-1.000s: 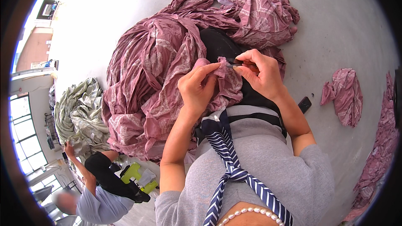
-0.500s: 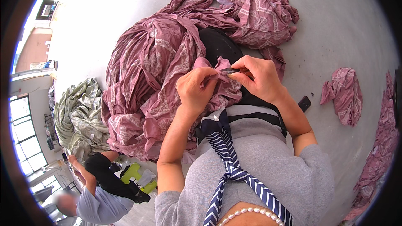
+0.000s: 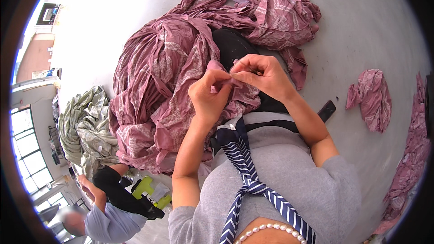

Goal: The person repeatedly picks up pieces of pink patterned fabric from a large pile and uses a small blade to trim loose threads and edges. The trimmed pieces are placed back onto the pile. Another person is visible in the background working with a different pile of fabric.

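A large heap of dusty-pink cloth with a pale pattern [image 3: 158, 72] spreads over my lap and the floor in front of me. My left hand [image 3: 209, 92] is closed, thumb and forefinger pinching a gathered bit of this cloth. Right beside it, my right hand [image 3: 264, 76] has its thumb and forefinger pressed together at the same bit of cloth. A small dark tool [image 3: 257, 70] shows partly inside the curled right fingers; its blades, seen earlier as thin and pointed, are mostly hidden now.
On the floor to my right are a dark phone [image 3: 327, 111] and a small pink cloth bundle [image 3: 373, 99]. More pink cloth [image 3: 407, 167] lies along the far right. At left, a person [image 3: 115, 219] sits by a pale green cloth heap [image 3: 88, 126].
My right hand has shifted slightly left and turned, so its fingertips now meet at the cloth. The dark blades that pointed at the cloth have gone back into the hand.
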Demonstrator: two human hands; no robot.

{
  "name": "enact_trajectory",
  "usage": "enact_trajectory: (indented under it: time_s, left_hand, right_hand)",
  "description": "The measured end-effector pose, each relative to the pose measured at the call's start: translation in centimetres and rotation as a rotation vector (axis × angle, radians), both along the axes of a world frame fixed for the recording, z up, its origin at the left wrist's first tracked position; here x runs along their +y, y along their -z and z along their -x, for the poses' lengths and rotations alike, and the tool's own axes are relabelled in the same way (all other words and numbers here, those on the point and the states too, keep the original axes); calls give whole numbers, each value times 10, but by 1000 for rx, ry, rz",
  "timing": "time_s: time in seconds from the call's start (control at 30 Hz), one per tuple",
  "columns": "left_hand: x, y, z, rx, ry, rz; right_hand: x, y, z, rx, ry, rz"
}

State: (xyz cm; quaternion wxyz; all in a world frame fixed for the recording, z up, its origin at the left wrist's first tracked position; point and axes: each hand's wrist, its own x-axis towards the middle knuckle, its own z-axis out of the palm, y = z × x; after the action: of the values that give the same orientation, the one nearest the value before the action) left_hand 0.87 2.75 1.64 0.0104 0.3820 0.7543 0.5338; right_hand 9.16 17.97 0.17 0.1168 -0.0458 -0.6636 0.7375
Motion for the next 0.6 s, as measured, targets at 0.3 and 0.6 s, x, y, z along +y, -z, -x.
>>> enact_trajectory:
  time_s: [0.3, 0.6]
  left_hand:
    - [-11, 13, 7, -762, 44, -383]
    - [1, 21, -3, -1168, 121, -680]
  right_hand:
    - [52, 31, -13, -165, 621, -657]
    - [-21, 4, -10, 95, 313, -384]
